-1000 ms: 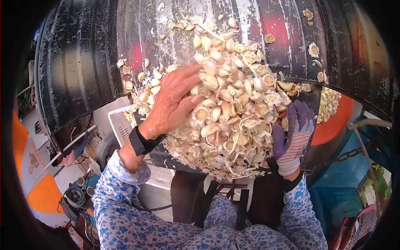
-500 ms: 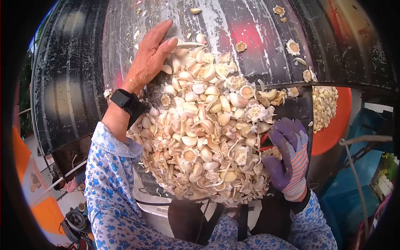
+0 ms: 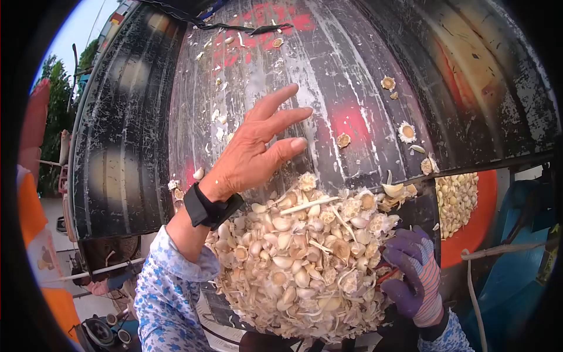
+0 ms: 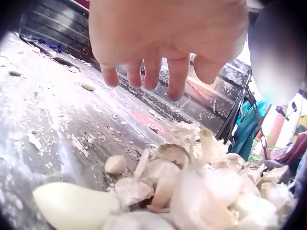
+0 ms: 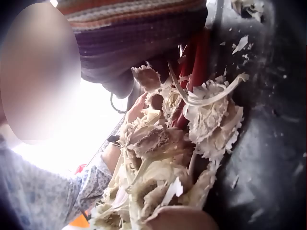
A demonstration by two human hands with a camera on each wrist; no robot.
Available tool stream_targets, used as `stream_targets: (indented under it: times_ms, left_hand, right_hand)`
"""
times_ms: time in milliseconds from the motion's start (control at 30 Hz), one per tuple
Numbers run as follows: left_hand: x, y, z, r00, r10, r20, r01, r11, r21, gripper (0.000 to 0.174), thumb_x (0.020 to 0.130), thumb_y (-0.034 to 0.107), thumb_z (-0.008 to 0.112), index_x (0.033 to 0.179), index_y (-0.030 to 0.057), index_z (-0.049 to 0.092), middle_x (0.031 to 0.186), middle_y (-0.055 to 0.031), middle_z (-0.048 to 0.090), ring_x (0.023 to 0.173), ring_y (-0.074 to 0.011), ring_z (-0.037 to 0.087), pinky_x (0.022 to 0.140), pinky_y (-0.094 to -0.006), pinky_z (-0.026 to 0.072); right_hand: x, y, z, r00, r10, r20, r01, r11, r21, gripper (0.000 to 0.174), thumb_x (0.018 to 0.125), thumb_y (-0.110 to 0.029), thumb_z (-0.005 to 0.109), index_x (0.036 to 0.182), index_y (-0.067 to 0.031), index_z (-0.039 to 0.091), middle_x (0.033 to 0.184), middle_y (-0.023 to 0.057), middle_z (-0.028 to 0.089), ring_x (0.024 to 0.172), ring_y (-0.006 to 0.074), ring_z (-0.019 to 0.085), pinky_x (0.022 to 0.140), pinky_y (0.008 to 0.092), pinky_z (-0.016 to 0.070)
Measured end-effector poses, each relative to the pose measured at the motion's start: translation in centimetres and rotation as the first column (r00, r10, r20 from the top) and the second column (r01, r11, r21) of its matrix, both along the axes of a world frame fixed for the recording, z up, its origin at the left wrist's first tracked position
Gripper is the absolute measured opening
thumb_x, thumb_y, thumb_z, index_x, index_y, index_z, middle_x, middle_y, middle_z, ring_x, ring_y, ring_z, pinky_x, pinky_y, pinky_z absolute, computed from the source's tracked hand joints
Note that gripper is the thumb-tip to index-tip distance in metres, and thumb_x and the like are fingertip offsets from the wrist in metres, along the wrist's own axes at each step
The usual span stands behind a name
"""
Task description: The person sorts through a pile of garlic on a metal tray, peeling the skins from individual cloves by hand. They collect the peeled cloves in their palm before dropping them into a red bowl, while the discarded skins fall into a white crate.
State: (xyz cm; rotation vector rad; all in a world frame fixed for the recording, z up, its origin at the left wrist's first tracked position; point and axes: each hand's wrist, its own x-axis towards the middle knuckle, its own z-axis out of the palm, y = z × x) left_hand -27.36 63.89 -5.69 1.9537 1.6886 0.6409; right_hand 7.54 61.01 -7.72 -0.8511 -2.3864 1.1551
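A large heap of garlic cloves, dry skins and stem ends [image 3: 299, 264] lies at the near end of a dark, scuffed sheet [image 3: 275, 73]. My bare left hand [image 3: 255, 149] reaches past the heap's far edge, fingers extended over the sheet. In the left wrist view its palm [image 4: 165, 28] faces the surface, fingers apart and holding nothing. At the heap's right side my gloved right hand [image 3: 413, 276] has its fingers curled round a tool with red handles [image 5: 197, 67]. Garlic scraps and the glove hide the rest of that tool.
An orange-red basin [image 3: 485, 226] with peeled cloves [image 3: 457, 202] stands at the right, below the sheet's edge. Cut garlic root ends [image 3: 406, 132] lie scattered on the sheet. A dark cord [image 3: 252, 28] crosses its far end, and blue-green plastic [image 3: 516, 258] stands at the far right.
My left hand left the heap's side, swung out to the far left and now extends over the sheet. Cloves spread at the left are gathered nearer the heap. The right hand keeps its hold.
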Motion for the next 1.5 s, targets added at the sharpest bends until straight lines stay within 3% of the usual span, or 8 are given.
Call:
stream_targets:
  times_ms: [167,300,333,633,933,1167,1400,1500]
  left_hand:
    - [-1.8,5.3,-4.5,0.942,-0.052,-0.331,0.077,0.995,0.064,0.064,0.091,0.050,0.051,0.137,0.0065,0.042,0.145,-0.0170,0.034,0.136,-0.0340,0.028,0.110,-0.0437,0.0257]
    - [0.6,-0.6,-0.2,0.947,-0.317,0.043,0.319,0.925,-0.207,0.056,0.090,0.046,0.054,0.126,0.0032,0.055,0.141,-0.0156,0.040,0.133,-0.0322,0.035,0.107,-0.0429,0.0300]
    - [-0.2,-1.2,1.7,0.942,-0.184,0.279,0.292,0.861,-0.417,0.054,0.088,0.048,0.058,0.121,0.0057,0.060,0.139,-0.0135,0.043,0.132,-0.0306,0.036,0.106,-0.0444,0.0321]
    - [-15.0,-8.8,-2.0,0.820,0.551,-0.156,-0.564,0.824,-0.054,0.062,0.091,0.046,0.049,0.135,0.0015,0.044,0.142,-0.0185,0.038,0.135,-0.0324,0.030,0.110,-0.0392,0.0253]
    - [-11.5,-15.1,-2.9,0.774,0.550,-0.315,-0.594,0.802,-0.061,0.064,0.093,0.049,0.045,0.134,-0.0005,0.044,0.140,-0.0216,0.039,0.136,-0.0346,0.028,0.111,-0.0405,0.0217]
    - [-1.3,-20.4,-0.9,0.980,0.057,-0.189,-0.077,0.992,-0.099,0.057,0.092,0.042,0.051,0.136,0.0059,0.043,0.139,-0.0194,0.041,0.128,-0.0355,0.038,0.107,-0.0448,0.0248]
    - [-5.3,-22.0,-1.9,0.735,0.642,-0.219,-0.605,0.767,0.215,0.056,0.094,0.043,0.045,0.135,0.0042,0.044,0.143,-0.0186,0.036,0.133,-0.0362,0.029,0.109,-0.0438,0.0204]
    - [-5.8,-21.9,-3.9,0.740,0.547,-0.391,-0.543,0.829,0.132,0.057,0.095,0.043,0.044,0.133,0.0007,0.045,0.140,-0.0197,0.039,0.132,-0.0353,0.032,0.109,-0.0434,0.0213]
  right_hand:
    - [0.2,0.3,0.1,0.998,-0.014,-0.060,0.015,1.000,0.006,0.044,0.070,-0.030,0.071,0.104,-0.0058,0.061,0.107,0.0127,0.060,0.108,0.0371,0.053,0.096,0.0526,0.0366]
    - [0.3,0.3,-0.3,0.993,-0.020,-0.114,0.017,1.000,-0.021,0.040,0.071,-0.026,0.067,0.104,-0.0045,0.061,0.106,0.0140,0.059,0.105,0.0370,0.054,0.092,0.0493,0.0408]
    - [0.1,0.3,-0.2,0.992,-0.031,-0.124,0.028,0.999,-0.026,0.038,0.071,-0.022,0.064,0.104,-0.0037,0.060,0.106,0.0143,0.059,0.103,0.0365,0.055,0.090,0.0474,0.0423]
    - [1.0,-0.8,-1.2,0.917,-0.345,-0.199,0.353,0.935,0.006,0.043,0.083,-0.014,0.056,0.125,-0.0036,0.054,0.119,0.0144,0.056,0.111,0.0261,0.054,0.092,0.0390,0.0449]
    - [1.4,0.8,-2.5,0.773,-0.634,0.030,0.625,0.752,-0.211,0.050,0.083,-0.007,0.065,0.126,0.0081,0.044,0.113,0.0197,0.055,0.103,0.0249,0.052,0.091,0.0363,0.0427]
    - [4.9,1.1,-6.8,0.849,-0.527,-0.023,0.424,0.707,-0.566,0.050,0.093,-0.009,0.050,0.140,-0.0054,0.035,0.129,0.0120,0.050,0.111,0.0181,0.054,0.086,0.0303,0.0481]
    - [5.2,1.4,-8.5,0.812,-0.541,-0.219,0.394,0.784,-0.480,0.048,0.091,-0.007,0.051,0.137,-0.0015,0.039,0.131,0.0120,0.049,0.117,0.0208,0.051,0.101,0.0328,0.0373]
    - [3.2,0.3,-5.8,0.746,-0.663,-0.069,0.576,0.693,-0.433,0.040,0.088,-0.008,0.062,0.124,0.0040,0.049,0.099,0.0092,0.058,0.083,0.0138,0.053,0.071,0.0272,0.0433]
